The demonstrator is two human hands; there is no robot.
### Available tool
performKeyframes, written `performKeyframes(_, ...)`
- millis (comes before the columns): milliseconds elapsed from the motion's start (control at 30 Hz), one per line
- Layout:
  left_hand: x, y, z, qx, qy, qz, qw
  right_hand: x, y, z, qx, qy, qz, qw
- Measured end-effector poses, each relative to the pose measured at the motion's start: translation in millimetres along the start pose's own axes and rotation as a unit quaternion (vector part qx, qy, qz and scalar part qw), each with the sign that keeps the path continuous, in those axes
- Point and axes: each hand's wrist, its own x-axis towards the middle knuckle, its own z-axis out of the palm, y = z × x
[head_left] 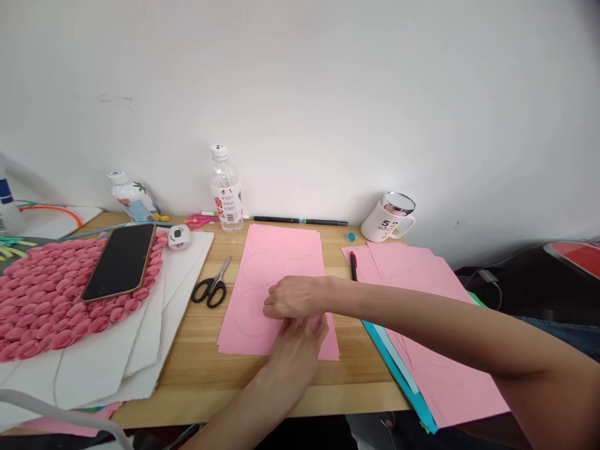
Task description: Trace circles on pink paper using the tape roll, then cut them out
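Note:
A sheet of pink paper [281, 240] lies in front of me, with another sheet partly showing under it. Several circles are drawn on it in thin line. My left hand [297, 347] rests on the lower part of this paper, its visible fingers and thumb spread. My right hand [296, 297] crosses just above it, fingers curled together over the paper; whatever is in them, if anything, is hidden. Left of the paper lie black-handled scissors [212, 289]. A black pen with a red end [353, 265] lies at the right, beyond my right forearm.
On the left, a black phone [120, 261] lies on pink paper rolls [60, 306] covering white boards [103, 362]. A clear bottle [227, 194] and a white mug [387, 219] stand near the wall. More pink sheets [422, 269] lie right, reaching past the table's front edge.

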Motion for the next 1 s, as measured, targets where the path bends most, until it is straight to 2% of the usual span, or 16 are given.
performKeyframes(200,-0.9,1.8,-2.6,0.010,0.001,-0.002,1.000,4.8,-1.6,-2.2,0.044,-0.005,-0.026,0.999)
performKeyframes(300,0.6,1.7,-4.3,0.027,-0.002,0.007,1.000,3.9,5.7,-1.0,0.037,-0.012,-0.041,0.998)
performKeyframes(433,2.4,-1.1,-0.7,0.029,0.007,0.017,0.999,-2.6,19.5,2.4,0.007,0.004,-0.028,1.000)
performKeyframes(600,3.6,-4.5,-0.3,0.034,-0.022,0.030,0.999,-18.2,31.3,1.8,0.027,0.000,0.015,1.000)
performKeyframes(800,4.8,-3.5,-3.5,0.007,-0.027,0.026,0.999,-40.4,37.5,6.1,0.112,0.020,0.070,0.991)
performKeyframes(1000,6.5,-2.0,-7.2,0.012,-0.020,0.024,0.999,-59.1,34.2,14.1,0.175,0.018,0.167,0.970)
